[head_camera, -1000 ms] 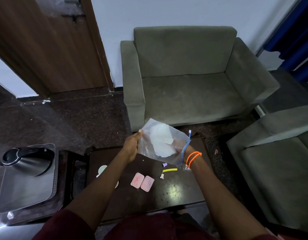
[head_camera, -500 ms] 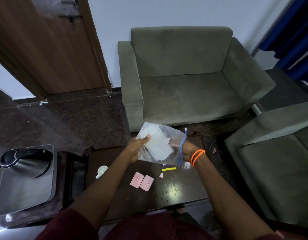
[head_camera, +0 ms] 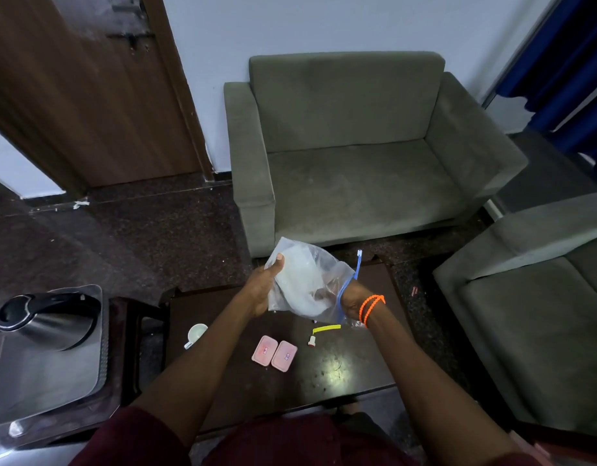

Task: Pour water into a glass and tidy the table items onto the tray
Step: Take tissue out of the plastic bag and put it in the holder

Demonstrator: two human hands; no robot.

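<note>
A steel kettle [head_camera: 47, 319] stands on the tray [head_camera: 38, 381] at far left. Above the dark counter [head_camera: 341, 368], the left grip [head_camera: 262, 290] pinches a clear plastic bag [head_camera: 307, 280]; the right grip [head_camera: 352, 297] is pushed inside its mouth, fingers hidden.

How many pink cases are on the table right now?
2. One pink case and a second pink case lie side by side on the dark table, near its middle, below the held bag. More could be hidden under the arms.
</note>
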